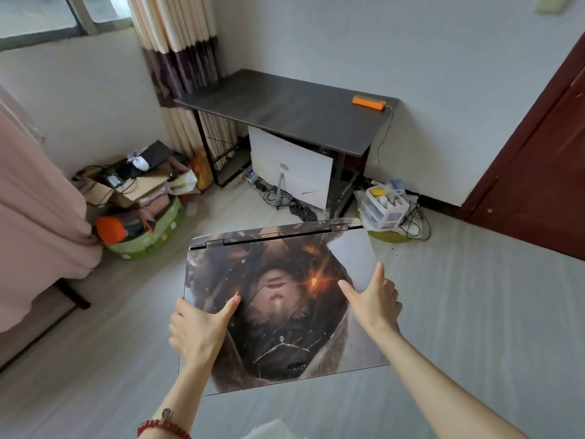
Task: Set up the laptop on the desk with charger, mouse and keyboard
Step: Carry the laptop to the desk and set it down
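Left hand (198,327): we clamp the left edge of the closed laptop (281,299), thumb laid flat across the printed lid, fingers wrapped under and out of sight. A red bead bracelet (161,426) sits on that wrist.
Why this hold: thumbs on top and fingers beneath carry the weight from both sides, so we judge the flat slab will not tip or slide while carried.
Laptop: shut, lid up, hinge edge pointing away from us, held roughly level in the air above the floor (474,312). It spans the gap between our two hands; most of the lid lies ahead of the grip, the near edge behind it.
Right hand (370,301): pinching the right edge, thumb spread onto the lid, fingers curled round the side; what they do underneath we cannot tell.
Desk (285,109): well apart from the laptop, across the room in the corner, top bare but for an orange power strip (368,102) at its far right end, cord hanging down.
Stage: laptop not yet on the desk. Charger, mouse and keyboard cannot be picked out with certainty; cables lie in the clutter on the floor beside the desk legs.
Next move calls for: keeping the hold level and setting the laptop down clear of the strip.
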The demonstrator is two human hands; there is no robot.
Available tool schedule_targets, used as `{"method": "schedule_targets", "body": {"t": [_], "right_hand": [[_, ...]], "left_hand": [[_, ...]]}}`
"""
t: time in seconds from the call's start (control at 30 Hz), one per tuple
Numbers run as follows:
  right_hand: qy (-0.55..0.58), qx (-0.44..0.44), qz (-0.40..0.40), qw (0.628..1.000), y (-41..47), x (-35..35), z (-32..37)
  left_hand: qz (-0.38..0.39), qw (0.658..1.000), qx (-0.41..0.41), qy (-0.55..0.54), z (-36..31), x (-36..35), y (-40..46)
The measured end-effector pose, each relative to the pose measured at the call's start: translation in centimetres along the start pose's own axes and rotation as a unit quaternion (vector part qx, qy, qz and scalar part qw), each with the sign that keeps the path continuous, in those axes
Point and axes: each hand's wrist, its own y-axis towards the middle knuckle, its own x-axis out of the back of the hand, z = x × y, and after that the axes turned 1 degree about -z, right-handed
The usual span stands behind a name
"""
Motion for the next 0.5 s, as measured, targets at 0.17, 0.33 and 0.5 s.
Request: {"method": "schedule_targets", "body": {"t": [0.17,0.33,0.5], "right_hand": [[0.018,0.021,0.001,1.000,10.5,-3.6,9.5],[0.016,0.014,-0.008,1.000,20.3,-7.7,18.5],[0.001,0.015,-0.015,1.000,29.9,-10.2,26.4]], "left_hand": [[0.001,1.000,-0.005,-0.019,-5.6,-2.8,12.1],[0.022,0.999,0.000,-0.029,-11.4,-5.7,25.1],[0.033,0.999,-0.018,-0.008,-18.4,-7.7,36.3]]}}
